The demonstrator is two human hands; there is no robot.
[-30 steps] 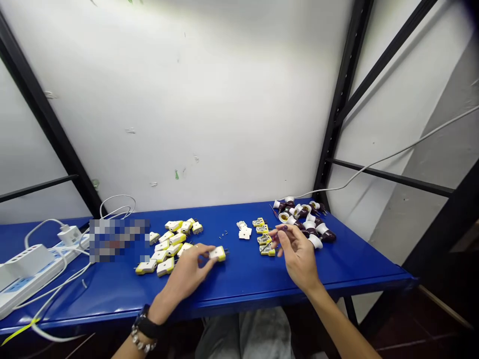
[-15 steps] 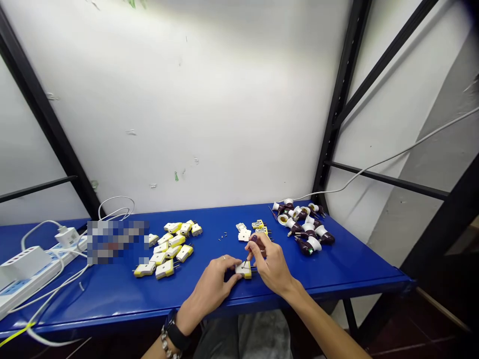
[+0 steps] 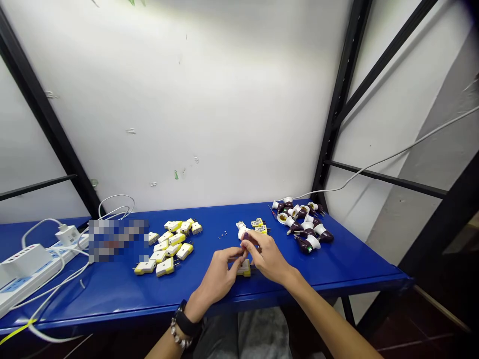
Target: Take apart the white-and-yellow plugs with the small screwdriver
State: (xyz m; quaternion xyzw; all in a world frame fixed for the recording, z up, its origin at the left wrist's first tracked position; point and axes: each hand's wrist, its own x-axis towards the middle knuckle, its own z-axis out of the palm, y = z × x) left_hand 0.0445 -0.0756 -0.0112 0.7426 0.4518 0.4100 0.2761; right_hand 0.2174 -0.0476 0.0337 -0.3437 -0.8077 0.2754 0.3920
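My right hand [image 3: 272,259] is closed round the dark purple handle of a screwdriver [image 3: 246,237], held upright. Against its lower end my left hand [image 3: 218,275] pinches with thumb and forefinger; what sits between these fingertips is hidden. Just below lies a white and yellow plug [image 3: 245,269] on the blue table, its pins to the right, partly covered by my fingers. Behind my hands are white cover pieces [image 3: 241,227] and yellow plug halves [image 3: 257,223] with open insides. A few tiny screws [image 3: 222,235] lie to the left of these.
Several white and yellow plugs [image 3: 173,249] are grouped at left. Dark lamp holders with white rims [image 3: 309,229] are heaped at right. Power strips [image 3: 26,269] and white cables occupy the far left, beside a blurred patch. Black shelf posts [image 3: 333,119] frame the blue table [image 3: 352,264].
My left hand has let go of the plug and moved up to the lower end of the screwdriver. My right hand has shifted slightly left with the screwdriver.
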